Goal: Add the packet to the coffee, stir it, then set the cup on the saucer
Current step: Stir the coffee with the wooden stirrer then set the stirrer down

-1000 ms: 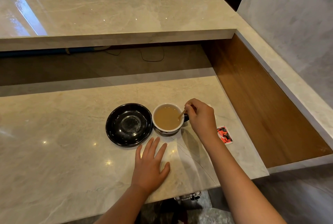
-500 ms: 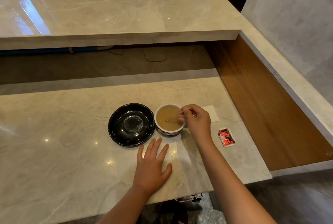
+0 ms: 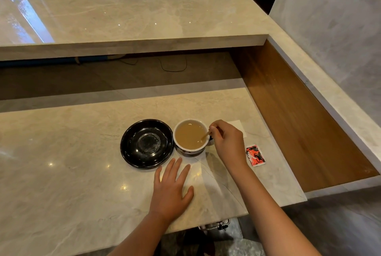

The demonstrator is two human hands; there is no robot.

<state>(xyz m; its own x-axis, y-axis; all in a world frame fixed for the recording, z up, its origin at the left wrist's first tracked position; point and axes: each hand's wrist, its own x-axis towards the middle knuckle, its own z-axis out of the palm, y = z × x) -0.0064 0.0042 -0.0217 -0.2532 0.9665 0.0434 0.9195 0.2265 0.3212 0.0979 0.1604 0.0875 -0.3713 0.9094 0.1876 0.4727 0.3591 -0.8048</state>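
Since half a second ago, right hand [image 3: 227,142] swings stirrer [image 3: 205,136] to cup's [image 3: 190,134] right rim; grip pinches it, mixing coffee. Left hand [image 3: 171,190] flat on table [image 3: 61,173], released, bracing. Saucer [image 3: 146,143] waits just beside cup; packet [image 3: 255,155] lies right, likely emptied.

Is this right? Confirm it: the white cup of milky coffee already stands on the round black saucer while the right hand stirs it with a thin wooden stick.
Not quite. In the head view the white cup of milky coffee stands on the marble counter beside the round black saucer, not on it. The rest holds: the right hand stirs it with a thin wooden stick.
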